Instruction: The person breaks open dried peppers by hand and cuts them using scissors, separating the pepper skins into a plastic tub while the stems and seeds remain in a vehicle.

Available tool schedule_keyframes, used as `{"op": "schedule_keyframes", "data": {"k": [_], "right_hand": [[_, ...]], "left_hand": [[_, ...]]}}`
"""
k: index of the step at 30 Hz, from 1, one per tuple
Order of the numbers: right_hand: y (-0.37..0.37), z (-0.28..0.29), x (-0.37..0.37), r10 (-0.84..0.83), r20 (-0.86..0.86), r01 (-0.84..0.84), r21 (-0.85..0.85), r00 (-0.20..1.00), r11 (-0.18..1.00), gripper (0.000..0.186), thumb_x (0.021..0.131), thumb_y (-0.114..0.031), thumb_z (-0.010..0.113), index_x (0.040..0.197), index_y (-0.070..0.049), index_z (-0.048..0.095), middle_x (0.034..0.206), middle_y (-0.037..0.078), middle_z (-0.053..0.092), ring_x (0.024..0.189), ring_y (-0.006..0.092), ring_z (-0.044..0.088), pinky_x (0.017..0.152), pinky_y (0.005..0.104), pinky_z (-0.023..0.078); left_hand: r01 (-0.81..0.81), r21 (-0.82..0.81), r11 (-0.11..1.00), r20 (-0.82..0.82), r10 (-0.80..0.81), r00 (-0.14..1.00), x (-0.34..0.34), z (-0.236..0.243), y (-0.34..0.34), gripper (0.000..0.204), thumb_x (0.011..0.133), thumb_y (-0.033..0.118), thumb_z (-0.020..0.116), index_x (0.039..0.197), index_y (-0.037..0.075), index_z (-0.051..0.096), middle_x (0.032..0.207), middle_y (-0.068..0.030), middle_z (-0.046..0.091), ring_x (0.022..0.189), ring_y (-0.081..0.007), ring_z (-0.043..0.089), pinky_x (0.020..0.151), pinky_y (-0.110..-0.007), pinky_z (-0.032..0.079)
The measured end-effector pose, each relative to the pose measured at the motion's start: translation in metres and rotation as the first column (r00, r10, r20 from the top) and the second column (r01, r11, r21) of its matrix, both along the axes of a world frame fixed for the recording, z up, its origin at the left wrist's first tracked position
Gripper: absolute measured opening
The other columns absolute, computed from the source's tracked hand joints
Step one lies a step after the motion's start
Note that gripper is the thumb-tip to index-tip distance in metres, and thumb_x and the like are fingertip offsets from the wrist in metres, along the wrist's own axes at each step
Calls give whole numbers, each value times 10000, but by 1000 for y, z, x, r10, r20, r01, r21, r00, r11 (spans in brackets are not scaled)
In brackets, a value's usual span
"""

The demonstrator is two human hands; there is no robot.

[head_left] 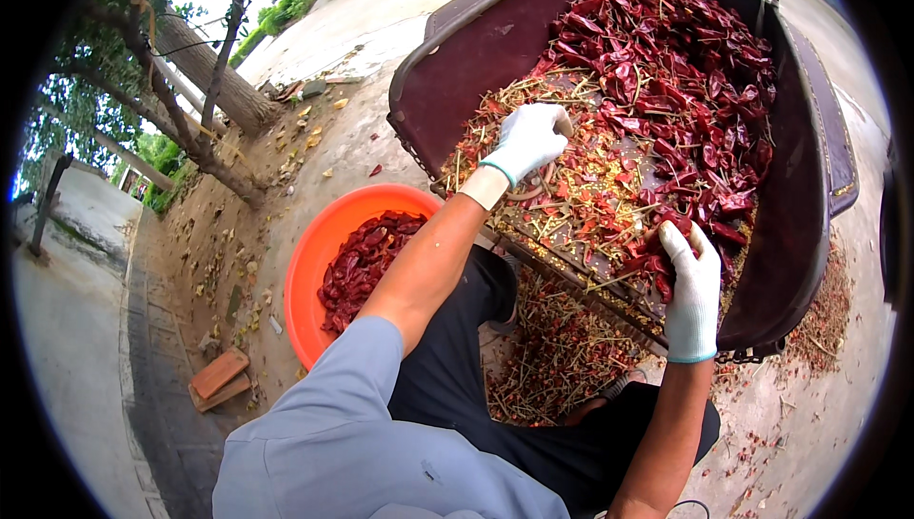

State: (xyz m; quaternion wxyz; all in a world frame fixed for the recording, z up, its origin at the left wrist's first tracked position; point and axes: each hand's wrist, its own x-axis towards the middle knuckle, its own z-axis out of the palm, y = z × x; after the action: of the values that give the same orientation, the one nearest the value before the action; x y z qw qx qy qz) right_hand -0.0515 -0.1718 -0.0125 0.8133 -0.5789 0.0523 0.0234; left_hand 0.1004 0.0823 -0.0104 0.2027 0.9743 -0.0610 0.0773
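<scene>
My left hand (528, 145), in a white knit glove, is over the stems and yellow seeds (547, 205) on the dark red cart's bed, its fingers curled; what they hold, if anything, I cannot make out. My right hand (687, 286), gloved alike, is lower right in the cart, fingers closed on a dried red chilli (655, 241). A large heap of dried red chillies (681, 67) fills the cart's back and right. An orange basin (307, 262) of red chillies stands beside my left forearm.
The cart's high side wall (795, 195) rims the heap. Discarded stems and bits (547, 352) lie on the concrete below it and around my legs. Tree trunks (214, 62) stand at the upper left, with two reddish bricks (219, 371) on the dirt at lower left.
</scene>
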Motion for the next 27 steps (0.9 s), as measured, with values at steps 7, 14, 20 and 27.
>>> {"op": "schedule_keyframes", "data": {"k": [7,14,20,27], "right_hand": [[-7,-2,-2,-44,5,44,13,999,999,217,966,-196,664,1086,-16,667,842,11,678,647,53,602,562,196,460],[-1,-8,0,-45,46,48,-65,998,997,212,963,-176,660,1085,-3,672,884,11,681,702,46,589,617,206,465],[14,-10,4,63,66,-47,-215,996,976,198,939,-131,670,1052,31,678,915,7,675,797,57,573,721,231,478],[33,-21,3,38,85,-40,16,996,999,247,979,-171,648,1143,13,660,975,20,689,817,62,621,736,223,505]], "left_hand": [[-2,67,998,-5,3,1000,-17,10,-6,201,751,166,683,932,132,765,929,-50,766,870,-198,729,787,-344,563],[175,-306,936,-57,-201,978,-39,23,-14,182,807,108,738,971,32,765,921,-86,765,842,-154,727,784,-298,571],[192,-427,883,-51,-236,970,-65,26,-38,200,863,168,753,1004,27,759,939,-88,764,859,-138,716,818,-299,567],[164,-601,782,-114,-287,951,-111,20,-62,208,901,154,718,1034,-6,729,895,-69,741,829,-106,689,784,-281,558]]}}
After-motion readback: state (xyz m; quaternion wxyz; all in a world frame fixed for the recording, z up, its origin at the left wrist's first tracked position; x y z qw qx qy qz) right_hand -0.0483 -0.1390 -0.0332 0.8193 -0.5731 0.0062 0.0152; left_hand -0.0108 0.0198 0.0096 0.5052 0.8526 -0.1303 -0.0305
